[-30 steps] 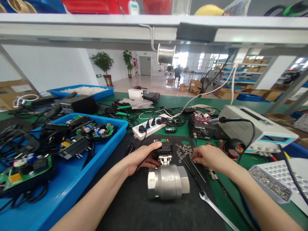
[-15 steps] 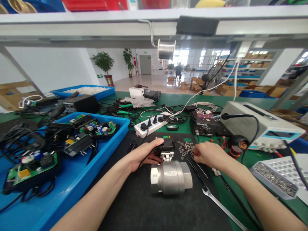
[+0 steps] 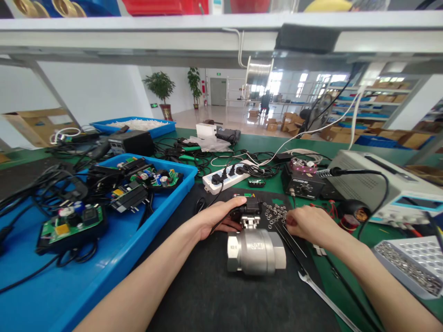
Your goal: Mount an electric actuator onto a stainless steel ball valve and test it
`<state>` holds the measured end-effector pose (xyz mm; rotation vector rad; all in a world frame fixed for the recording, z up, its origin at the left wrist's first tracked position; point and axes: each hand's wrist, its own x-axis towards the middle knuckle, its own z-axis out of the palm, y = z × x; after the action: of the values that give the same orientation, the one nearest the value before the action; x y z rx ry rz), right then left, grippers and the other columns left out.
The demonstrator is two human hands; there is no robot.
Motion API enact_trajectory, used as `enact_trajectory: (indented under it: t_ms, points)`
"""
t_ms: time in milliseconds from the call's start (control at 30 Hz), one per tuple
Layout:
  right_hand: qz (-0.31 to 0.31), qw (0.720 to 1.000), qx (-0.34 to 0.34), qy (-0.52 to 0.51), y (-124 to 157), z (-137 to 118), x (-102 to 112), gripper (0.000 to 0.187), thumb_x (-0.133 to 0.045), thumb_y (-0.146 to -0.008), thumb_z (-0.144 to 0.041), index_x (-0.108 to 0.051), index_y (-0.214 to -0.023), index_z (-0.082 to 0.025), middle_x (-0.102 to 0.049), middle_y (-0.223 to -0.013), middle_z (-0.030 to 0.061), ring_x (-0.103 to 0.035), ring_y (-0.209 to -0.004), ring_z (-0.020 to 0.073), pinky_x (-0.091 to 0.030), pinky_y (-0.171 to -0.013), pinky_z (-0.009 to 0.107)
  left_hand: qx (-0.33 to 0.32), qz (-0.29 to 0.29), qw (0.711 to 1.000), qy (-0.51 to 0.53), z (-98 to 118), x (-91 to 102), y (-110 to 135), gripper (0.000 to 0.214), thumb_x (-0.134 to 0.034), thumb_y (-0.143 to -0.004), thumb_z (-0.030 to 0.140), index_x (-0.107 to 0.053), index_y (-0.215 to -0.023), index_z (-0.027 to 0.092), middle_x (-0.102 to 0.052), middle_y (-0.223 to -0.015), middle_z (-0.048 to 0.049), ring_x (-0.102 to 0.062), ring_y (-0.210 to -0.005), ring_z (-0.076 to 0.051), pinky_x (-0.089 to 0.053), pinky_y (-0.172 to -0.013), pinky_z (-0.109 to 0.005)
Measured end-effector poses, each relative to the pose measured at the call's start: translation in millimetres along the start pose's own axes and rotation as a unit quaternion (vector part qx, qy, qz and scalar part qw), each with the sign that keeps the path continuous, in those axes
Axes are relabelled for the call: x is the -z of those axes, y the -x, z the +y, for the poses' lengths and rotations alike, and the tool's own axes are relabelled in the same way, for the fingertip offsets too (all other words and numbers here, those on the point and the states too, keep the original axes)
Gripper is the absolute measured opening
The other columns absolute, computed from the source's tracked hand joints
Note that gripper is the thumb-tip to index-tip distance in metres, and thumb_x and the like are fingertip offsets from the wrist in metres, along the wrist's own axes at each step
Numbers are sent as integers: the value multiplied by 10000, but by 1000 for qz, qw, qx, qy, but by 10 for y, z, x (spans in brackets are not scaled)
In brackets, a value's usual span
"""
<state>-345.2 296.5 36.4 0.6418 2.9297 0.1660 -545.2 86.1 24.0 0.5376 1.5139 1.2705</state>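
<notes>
A steel ball valve (image 3: 256,252) marked 304 lies on the black mat (image 3: 207,299), its stem end pointing away from me. Fixed to that end is a small black actuator (image 3: 255,205) with a green terminal block on top. My left hand (image 3: 219,217) grips the actuator from the left, thumb on top and fingers partly hidden beneath. To the right, my right hand (image 3: 307,223) is closed at the edge of a scatter of small metal rings (image 3: 275,214). Its fingertips point down and away, and what they pinch is hidden. A thin metal rod (image 3: 296,242) lies beside it.
A wrench (image 3: 327,299) lies to the right of the valve. At the left, a blue tray (image 3: 188,177) holds several circuit boards in black housings. A power strip (image 3: 221,181), soldering station (image 3: 302,181), bench power supply (image 3: 384,184) and bin of small metal parts (image 3: 406,269) stand around.
The camera view has turned a little left, so everything sits farther right. Both hands keep about the same places, the left on the actuator and the right by the rings.
</notes>
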Motion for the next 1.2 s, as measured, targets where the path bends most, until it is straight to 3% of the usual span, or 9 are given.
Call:
enact_trajectory:
  t_ms: [200,367,433,500,600,700,867,1000,1200]
  points:
    - [7,999,1,-40,-5,138,9,176,-574,-867,-193,-728,-783,-209,-789,-818,99,-758,-813,292,-391,-642,314,-1,0,1000,-3,1,-1,2,638,-733,-828,735,-791,-1154,189,-826,-1082,-126,-777,-782,-194,-631,-703,-248]
    - [52,990,12,-128,124,155,275,239,-459,-1005,-295,-681,-946,-229,-761,-862,29,-685,-747,193,-432,-658,285,-5,-5,1000,-1,-1,-1,-1,639,-731,-828,738,-796,-1149,190,-819,-1127,-133,-774,-788,-199,-634,-722,-264]
    - [73,970,43,-229,211,22,402,295,-433,-1041,-387,-677,-969,-236,-737,-832,17,-641,-703,183,-445,-641,283,-6,-8,1000,1,-3,-2,-3,635,-732,-827,736,-797,-1143,190,-818,-1131,-134,-772,-787,-200,-634,-736,-273]
    - [70,929,85,-354,291,-156,489,325,-502,-1029,-485,-706,-964,-240,-727,-821,10,-627,-707,186,-458,-632,281,-8,-11,1000,1,-7,-2,-6,639,-734,-822,741,-798,-1142,192,-818,-1132,-130,-770,-790,-200,-634,-748,-280]
    - [68,886,121,-442,349,-414,520,270,-614,-998,-472,-755,-942,-250,-758,-888,-2,-670,-811,186,-489,-710,268,-13,-13,1000,0,-14,-5,-8,650,-724,-816,761,-805,-1111,188,-819,-1119,-125,-763,-782,-201,-631,-744,-289]
    - [96,904,144,-390,304,-603,494,181,-632,-1009,-357,-772,-944,-263,-777,-947,-19,-699,-873,176,-479,-766,267,-16,-10,1000,0,-22,-8,-7,646,-723,-810,767,-811,-1060,178,-825,-1045,-122,-759,-770,-208,-627,-730,-297]
    - [109,969,196,-101,113,-831,539,173,-608,-1025,-265,-764,-963,-227,-787,-996,17,-738,-876,229,-441,-715,327,-23,-8,1000,13,-46,-12,-19,614,-758,-781,760,-809,-993,186,-821,-989,-105,-754,-763,-212,-613,-689,-289]
    - [105,973,202,31,46,-960,631,204,-591,-1022,-254,-753,-909,-206,-791,-954,39,-759,-841,250,-400,-628,337,-26,-7,999,22,-53,-18,-23,601,-774,-768,749,-805,-1003,197,-818,-984,-98,-754,-763,-227,-617,-688,-315]
    - [128,967,213,62,37,-995,644,176,-605,-1014,-251,-710,-879,-207,-778,-904,42,-737,-780,225,-324,-584,323,-28,-6,999,20,-17,-32,23,575,-778,-779,720,-795,-1018,197,-815,-982,-95,-746,-743,-229,-608,-679,-328]
